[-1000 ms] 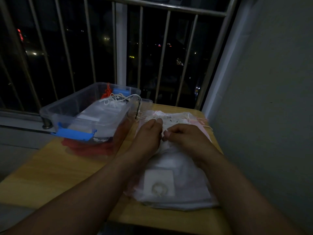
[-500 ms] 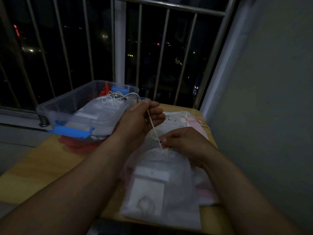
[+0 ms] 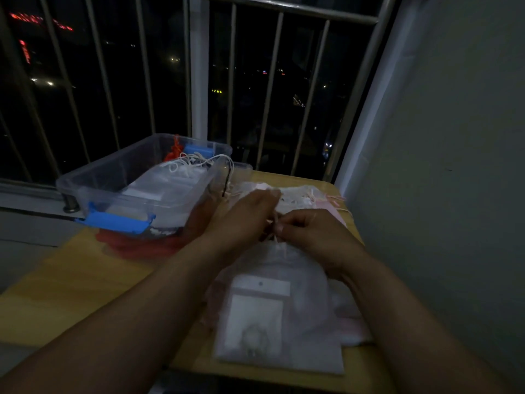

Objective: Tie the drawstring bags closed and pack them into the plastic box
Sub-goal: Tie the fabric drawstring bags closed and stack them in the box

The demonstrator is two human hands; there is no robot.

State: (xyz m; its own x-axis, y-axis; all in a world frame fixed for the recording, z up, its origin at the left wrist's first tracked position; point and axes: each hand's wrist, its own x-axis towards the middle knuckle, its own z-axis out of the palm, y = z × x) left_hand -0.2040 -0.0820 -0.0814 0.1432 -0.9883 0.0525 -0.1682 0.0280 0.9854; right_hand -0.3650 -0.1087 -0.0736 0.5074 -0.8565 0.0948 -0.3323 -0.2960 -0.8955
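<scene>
A sheer white drawstring bag (image 3: 284,302) with a card inside lies on top of a pile of similar bags (image 3: 306,199) on the wooden table (image 3: 71,288). My left hand (image 3: 247,214) and my right hand (image 3: 309,234) meet at the bag's gathered mouth, both pinching its white drawstring (image 3: 274,236). The clear plastic box (image 3: 113,180) with blue latches stands to the left and holds several tied bags with white cords.
Something red (image 3: 136,245) lies under the box. A metal railing (image 3: 199,81) runs along the far side, with a dark night view behind. A grey wall (image 3: 440,166) stands close on the right. The table's front edge is near my forearms.
My left hand pulled the string up and left, cinching the bag's mouth, then came back to meet my right hand at the mouth. The bag slid nearer to me.
</scene>
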